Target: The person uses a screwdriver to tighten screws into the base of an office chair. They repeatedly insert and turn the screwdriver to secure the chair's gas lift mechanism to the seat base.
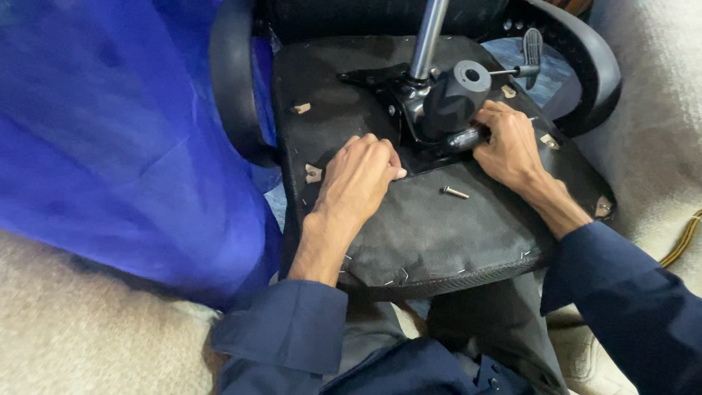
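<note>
An office chair lies upside down, its black fabric-covered seat underside (431,234) facing me. My left hand (358,175) rests as a loose fist on the fabric, knuckles at the edge of the black metal mechanism plate (380,77). My right hand (508,143) is curled around a small metal part beside the black tension knob (455,95). A loose silver bolt (455,192) lies on the fabric between my hands. The chrome gas cylinder (428,36) rises from the plate.
A black armrest (230,80) curves at the left, another armrest (585,66) at the right. A lever with a black paddle (532,47) sticks out. Blue plastic sheeting (110,132) covers the left. Beige carpet (80,329) lies around, with a yellow cable (684,238) at the right edge.
</note>
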